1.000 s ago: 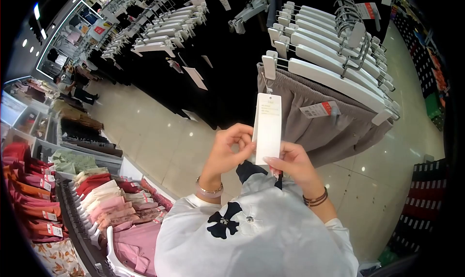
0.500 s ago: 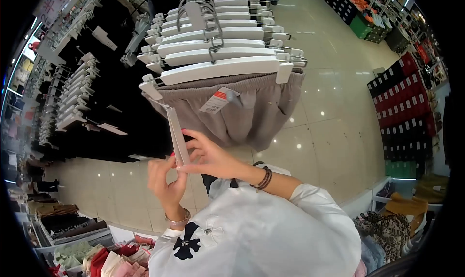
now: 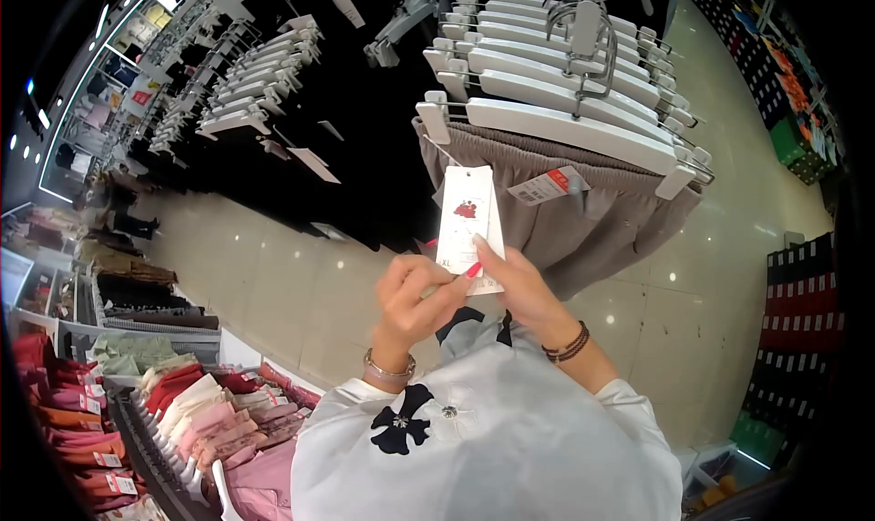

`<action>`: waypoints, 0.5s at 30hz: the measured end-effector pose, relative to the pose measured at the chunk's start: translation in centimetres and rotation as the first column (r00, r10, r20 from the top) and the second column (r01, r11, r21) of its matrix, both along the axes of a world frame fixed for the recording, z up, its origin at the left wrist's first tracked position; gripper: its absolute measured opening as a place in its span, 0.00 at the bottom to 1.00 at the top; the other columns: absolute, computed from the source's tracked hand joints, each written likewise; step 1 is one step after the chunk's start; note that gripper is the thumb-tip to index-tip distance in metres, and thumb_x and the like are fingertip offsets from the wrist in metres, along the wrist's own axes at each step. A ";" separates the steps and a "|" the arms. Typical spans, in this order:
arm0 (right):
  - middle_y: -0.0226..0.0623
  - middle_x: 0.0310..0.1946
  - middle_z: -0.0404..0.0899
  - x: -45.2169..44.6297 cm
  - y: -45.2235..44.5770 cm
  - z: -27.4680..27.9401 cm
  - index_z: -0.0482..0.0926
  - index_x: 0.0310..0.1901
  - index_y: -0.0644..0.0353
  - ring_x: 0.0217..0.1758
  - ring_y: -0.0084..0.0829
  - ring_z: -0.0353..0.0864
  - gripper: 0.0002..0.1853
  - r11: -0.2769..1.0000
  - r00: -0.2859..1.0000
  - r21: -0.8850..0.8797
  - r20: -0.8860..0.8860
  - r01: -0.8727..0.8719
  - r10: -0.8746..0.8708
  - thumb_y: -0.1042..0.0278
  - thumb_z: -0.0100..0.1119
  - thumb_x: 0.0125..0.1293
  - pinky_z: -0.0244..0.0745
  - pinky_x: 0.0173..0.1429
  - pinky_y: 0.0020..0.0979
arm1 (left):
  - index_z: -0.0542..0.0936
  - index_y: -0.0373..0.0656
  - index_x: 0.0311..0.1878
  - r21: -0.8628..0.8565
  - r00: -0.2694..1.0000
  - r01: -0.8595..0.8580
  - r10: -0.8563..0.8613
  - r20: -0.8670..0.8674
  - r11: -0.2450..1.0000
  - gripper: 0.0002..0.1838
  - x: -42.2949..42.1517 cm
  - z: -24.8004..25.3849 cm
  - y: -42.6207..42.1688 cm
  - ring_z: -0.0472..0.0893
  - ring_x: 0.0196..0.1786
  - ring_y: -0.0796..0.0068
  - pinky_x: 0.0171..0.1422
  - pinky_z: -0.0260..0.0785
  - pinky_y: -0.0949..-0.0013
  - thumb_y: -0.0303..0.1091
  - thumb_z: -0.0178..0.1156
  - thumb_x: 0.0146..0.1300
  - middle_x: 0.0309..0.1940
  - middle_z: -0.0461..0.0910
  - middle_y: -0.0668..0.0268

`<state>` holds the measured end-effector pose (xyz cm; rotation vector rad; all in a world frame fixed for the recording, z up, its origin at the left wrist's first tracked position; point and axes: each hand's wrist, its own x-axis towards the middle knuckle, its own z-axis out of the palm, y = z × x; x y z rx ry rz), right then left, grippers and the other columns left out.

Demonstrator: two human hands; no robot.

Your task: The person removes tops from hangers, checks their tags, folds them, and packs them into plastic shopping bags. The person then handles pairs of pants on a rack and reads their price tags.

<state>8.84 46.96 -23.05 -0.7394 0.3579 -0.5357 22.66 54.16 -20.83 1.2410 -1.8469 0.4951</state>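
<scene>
A white hang tag (image 3: 466, 218) with a red print and "XL" near its lower corner faces me, hanging by a string from grey trousers (image 3: 556, 179). My left hand (image 3: 415, 298) pinches the tag's bottom edge, its fingers curled. From the other side my right hand (image 3: 524, 284) grips the lower right part, thumb on the front. A second card shows behind the first. The trousers' elastic waist is clipped to a white hanger (image 3: 570, 136). A smaller red and white price label (image 3: 550, 185) lies on the waistband.
Several more white hangers (image 3: 556, 38) line up behind. Black garments (image 3: 374, 165) hang at the left on their own hangers (image 3: 260, 83). Folded and hung pink and red clothes (image 3: 223, 421) fill the lower left. Stacked boxes (image 3: 797, 320) stand along the right, beyond the tiled floor (image 3: 647, 325).
The tag has turned from nearly edge-on to showing its printed front. My view has swung left, so the trousers and both hands sit further right. Both hands still hold the tag.
</scene>
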 end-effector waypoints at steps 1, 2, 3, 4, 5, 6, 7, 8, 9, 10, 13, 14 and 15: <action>0.32 0.41 0.76 -0.1 0.0 0.0 0.71 0.51 0.66 0.42 0.18 0.75 0.20 1.000 1.000 -0.005 -0.009 -0.015 0.015 0.55 0.45 0.69 0.71 0.46 0.22 | 0.81 0.49 0.28 0.015 1.000 0.007 -0.007 -0.011 1.000 0.15 0.1 0.0 0.2 0.70 0.30 0.72 0.27 0.62 0.73 0.26 0.68 0.31 0.23 0.72 0.75; 0.32 0.42 0.76 -0.2 -0.1 -0.1 0.71 0.51 0.66 0.42 0.18 0.75 0.20 1.000 0.999 -0.013 -0.019 -0.027 0.027 0.56 0.45 0.69 0.71 0.46 0.22 | 0.81 0.49 0.28 0.027 1.000 0.017 -0.017 -0.023 0.999 0.14 0.2 0.0 0.3 0.70 0.30 0.71 0.27 0.63 0.73 0.25 0.68 0.31 0.24 0.73 0.75; 0.33 0.42 0.76 -0.3 -0.2 0.0 0.71 0.51 0.67 0.42 0.18 0.75 0.20 0.999 0.999 -0.025 -0.029 -0.035 0.034 0.56 0.45 0.70 0.71 0.47 0.22 | 0.81 0.48 0.28 0.035 0.999 0.032 -0.030 -0.036 0.999 0.14 0.3 0.0 0.2 0.70 0.30 0.71 0.28 0.63 0.72 0.25 0.68 0.31 0.24 0.73 0.75; 0.33 0.42 0.77 -0.3 -0.3 -0.2 0.71 0.50 0.68 0.43 0.18 0.75 0.20 0.999 0.999 -0.041 -0.043 -0.017 0.015 0.57 0.45 0.69 0.71 0.47 0.22 | 0.81 0.47 0.28 0.068 0.989 0.100 -0.092 -0.112 0.993 0.14 0.3 0.2 -0.1 0.71 0.30 0.70 0.30 0.64 0.71 0.25 0.68 0.32 0.24 0.74 0.74; 0.34 0.43 0.77 -0.4 -0.3 -0.3 0.71 0.50 0.68 0.42 0.18 0.75 0.20 0.998 0.999 -0.056 -0.051 0.000 -0.003 0.57 0.45 0.70 0.72 0.46 0.23 | 0.81 0.47 0.28 0.094 0.969 0.174 -0.153 -0.192 0.980 0.13 0.2 0.7 -0.3 0.72 0.31 0.70 0.31 0.64 0.71 0.25 0.68 0.32 0.25 0.74 0.73; 0.35 0.43 0.77 -0.5 -0.4 -0.4 0.71 0.50 0.69 0.41 0.19 0.76 0.20 0.997 0.998 -0.071 -0.061 0.017 -0.022 0.58 0.45 0.70 0.72 0.45 0.23 | 0.81 0.46 0.28 0.114 0.939 0.249 -0.211 -0.273 0.962 0.13 0.0 1.3 -0.4 0.72 0.31 0.70 0.33 0.65 0.70 0.25 0.68 0.33 0.25 0.75 0.72; 0.36 0.44 0.77 -0.6 -0.5 -0.4 0.71 0.50 0.69 0.40 0.20 0.76 0.20 0.996 0.997 -0.085 -0.069 0.034 -0.040 0.58 0.45 0.70 0.72 0.45 0.24 | 0.81 0.45 0.27 0.100 0.880 0.347 -0.288 -0.377 0.932 0.12 -0.4 2.4 -0.2 0.73 0.31 0.69 0.34 0.65 0.69 0.25 0.68 0.34 0.25 0.76 0.70; 0.38 0.43 0.77 -0.7 -0.5 -0.4 0.71 0.50 0.70 0.38 0.21 0.77 0.20 0.994 0.998 -0.113 -0.058 0.006 -0.012 0.58 0.44 0.70 0.73 0.44 0.24 | 0.81 0.44 0.27 0.075 0.805 0.440 -0.356 -0.474 0.895 0.10 -0.9 4.2 0.0 0.74 0.32 0.69 0.35 0.65 0.68 0.25 0.67 0.36 0.26 0.76 0.69; 0.39 0.43 0.77 -0.8 -0.6 -0.2 0.71 0.50 0.70 0.36 0.23 0.78 0.20 0.990 0.999 -0.140 -0.046 -0.023 0.017 0.59 0.44 0.70 0.73 0.43 0.24 | 0.81 0.43 0.26 0.041 0.716 0.525 -0.415 -0.561 0.850 0.09 -1.3 5.9 0.3 0.75 0.32 0.68 0.36 0.66 0.67 0.24 0.67 0.38 0.26 0.77 0.67; 0.40 0.43 0.78 -0.8 -0.6 0.0 0.71 0.50 0.70 0.35 0.24 0.78 0.20 0.985 0.998 -0.166 -0.033 -0.053 0.049 0.59 0.43 0.70 0.74 0.42 0.25 | 0.80 0.41 0.29 -0.067 0.507 0.760 -0.654 -0.561 0.647 0.08 -1.5 7.6 -0.4 0.76 0.33 0.67 0.38 0.67 0.67 0.24 0.65 0.40 0.27 0.77 0.64; 0.44 0.41 0.79 -0.4 -0.5 0.5 0.70 0.51 0.70 0.30 0.27 0.79 0.19 0.978 0.991 -0.161 -0.031 -0.130 0.127 0.60 0.42 0.70 0.75 0.40 0.26 | 0.78 0.38 0.40 -0.292 0.021 0.916 -0.759 -0.651 0.276 0.11 -3.5 11.3 -0.1 0.77 0.40 0.61 0.45 0.71 0.64 0.32 0.57 0.54 0.34 0.78 0.56; 0.44 0.40 0.79 -0.4 -0.3 0.6 0.70 0.51 0.70 0.30 0.27 0.79 0.19 0.979 0.992 -0.161 -0.031 -0.122 0.118 0.60 0.41 0.70 0.75 0.40 0.25 | 0.77 0.38 0.44 -0.359 -0.095 0.905 -0.715 -0.693 0.228 0.14 -4.9 12.2 0.9 0.77 0.43 0.58 0.48 0.71 0.62 0.36 0.54 0.60 0.37 0.78 0.54; 0.44 0.40 0.79 -0.5 -0.1 0.8 0.70 0.51 0.71 0.30 0.27 0.79 0.19 0.980 0.994 -0.164 -0.031 -0.110 0.106 0.61 0.41 0.70 0.75 0.39 0.25 | 0.77 0.38 0.44 -0.364 -0.097 0.904 -0.720 -0.687 0.225 0.14 -6.7 12.8 5.4 0.77 0.43 0.58 0.48 0.71 0.62 0.36 0.54 0.60 0.37 0.78 0.54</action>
